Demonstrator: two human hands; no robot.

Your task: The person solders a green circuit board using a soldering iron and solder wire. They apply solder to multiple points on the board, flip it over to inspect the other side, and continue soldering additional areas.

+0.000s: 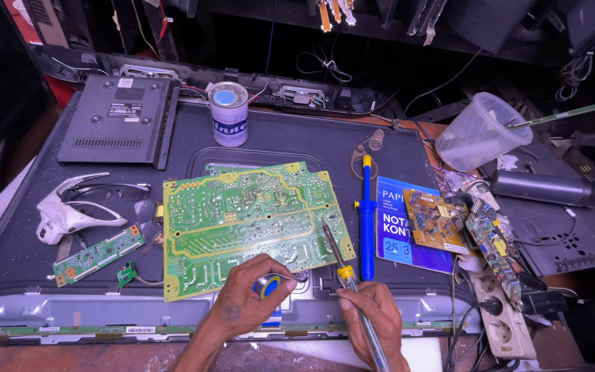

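Hiding most of a solder spool (268,284): left hand (246,303).

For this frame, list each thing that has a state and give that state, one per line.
Left hand: gripping a small blue-and-yellow solder spool.
Right hand: holding a yellow-collared soldering iron, tip on the board.
Large green circuit board: lying flat, solder side up.
Blue desoldering pump: lying unused beside the board.
Clear plastic cup: tipped on its side.
White cylindrical tin: upright, lid on.
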